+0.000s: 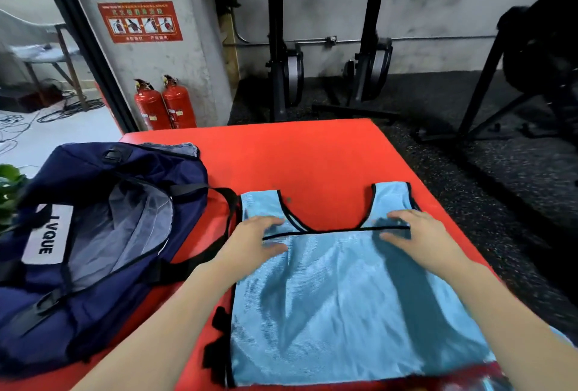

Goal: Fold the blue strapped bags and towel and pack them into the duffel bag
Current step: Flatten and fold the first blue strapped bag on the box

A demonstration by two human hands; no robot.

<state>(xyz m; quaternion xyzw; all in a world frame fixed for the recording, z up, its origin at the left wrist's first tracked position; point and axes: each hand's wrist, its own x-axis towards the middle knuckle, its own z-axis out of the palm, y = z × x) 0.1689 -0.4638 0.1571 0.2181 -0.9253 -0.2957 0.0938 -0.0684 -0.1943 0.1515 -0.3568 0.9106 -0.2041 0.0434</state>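
The near edge of the blue bag [344,306] blurs into a red smear at the bottom of the frame, and black straps [219,343] poke out from under its left side, their ends hidden. The bag lies flat on the red mat [312,156]. The left hand [259,239] and right hand [416,240] rest well apart on its upper corners, fingers straight, gripping nothing. The duffel [93,234] gapes open to the left, showing only grey lining.
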